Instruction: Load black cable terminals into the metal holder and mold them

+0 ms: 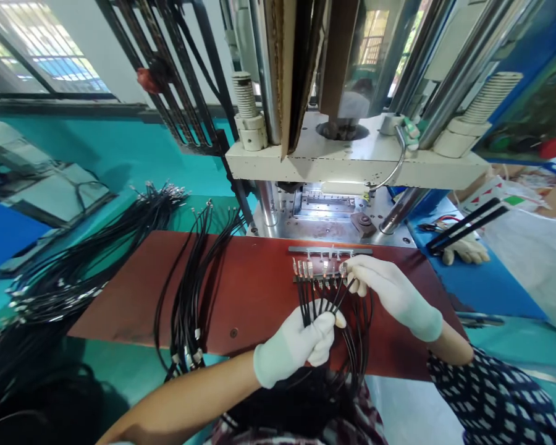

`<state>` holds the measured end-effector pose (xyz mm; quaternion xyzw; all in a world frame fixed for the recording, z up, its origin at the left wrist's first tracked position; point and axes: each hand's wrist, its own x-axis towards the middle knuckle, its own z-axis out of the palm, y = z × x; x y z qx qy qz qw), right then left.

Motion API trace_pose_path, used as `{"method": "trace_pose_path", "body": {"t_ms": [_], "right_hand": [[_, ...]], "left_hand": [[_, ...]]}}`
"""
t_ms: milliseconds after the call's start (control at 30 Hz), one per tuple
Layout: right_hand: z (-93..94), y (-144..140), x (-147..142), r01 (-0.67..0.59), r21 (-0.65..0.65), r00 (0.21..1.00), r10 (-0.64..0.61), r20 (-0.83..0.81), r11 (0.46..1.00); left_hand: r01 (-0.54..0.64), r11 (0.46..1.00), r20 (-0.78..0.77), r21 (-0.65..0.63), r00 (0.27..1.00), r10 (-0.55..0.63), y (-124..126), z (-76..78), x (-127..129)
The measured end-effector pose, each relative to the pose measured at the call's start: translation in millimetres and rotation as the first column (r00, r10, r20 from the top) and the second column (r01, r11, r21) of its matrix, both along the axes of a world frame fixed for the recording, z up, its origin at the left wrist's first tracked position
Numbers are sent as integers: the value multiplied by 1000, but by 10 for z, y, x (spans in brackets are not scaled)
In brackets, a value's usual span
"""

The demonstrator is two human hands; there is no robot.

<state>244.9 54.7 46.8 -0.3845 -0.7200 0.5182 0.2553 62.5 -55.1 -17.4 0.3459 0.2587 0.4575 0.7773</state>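
Both my hands wear white gloves. My left hand (306,340) is closed around a bunch of black cables (308,303) over the reddish-brown board. Copper-coloured terminals (310,267) on the cable ends fan out above the fist, beside a slim metal strip (301,279). Fingers of my right hand (384,284) pinch one cable's terminal end at the right side of the fan. Behind the terminals lies a grey bar (328,251) with small pale pieces along it. The cables' lower lengths hang toward my lap.
A press with a white plate (352,168) and steel columns stands behind the reddish-brown board (254,278). More black cables (189,303) lie on the board's left, with a large heap (106,253) beyond. At right are a spare glove (466,250) and black-handled tool (467,225).
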Motion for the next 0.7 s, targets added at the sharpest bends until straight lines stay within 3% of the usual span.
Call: {"method": "trace_pose_path", "body": {"t_ms": [133,233,300,333,400,500,533,567,633,700], "right_hand": [[-70,94,29,84,-57,995,-87,-41,995],[-248,161,40,137,91,984,-146,98,986],[-420,188,32,109,292,956,-181,231,950],[-507,198,26,73,382,938,-193,288,921],[-662,215,18,0,488,904,-209,373,873],[-801,246,25,-53,545,876,-223,428,837],[-824,257,33,-60,555,874,-225,430,830],[-840,267,42,-63,564,875,-226,428,823],[-858,283,61,-69,577,880,-223,420,814],[-870,293,76,-76,585,881,-220,418,808]], "left_hand": [[10,1000,105,-1,994,-10,-37,188,-106],[-12,1000,239,17,971,8,-64,573,-403],[-141,990,257,29,958,129,-36,873,-718],[-258,966,219,34,945,245,7,1002,-903],[-521,848,87,101,853,514,178,1163,-1302],[-686,668,-216,288,633,744,651,1108,-1863],[-709,625,-381,327,507,773,841,1026,-2011],[-708,621,-568,337,374,734,1032,927,-2128],[-699,659,-709,279,312,632,1373,713,-2266],[-677,708,-794,200,312,522,1624,525,-2280]]}}
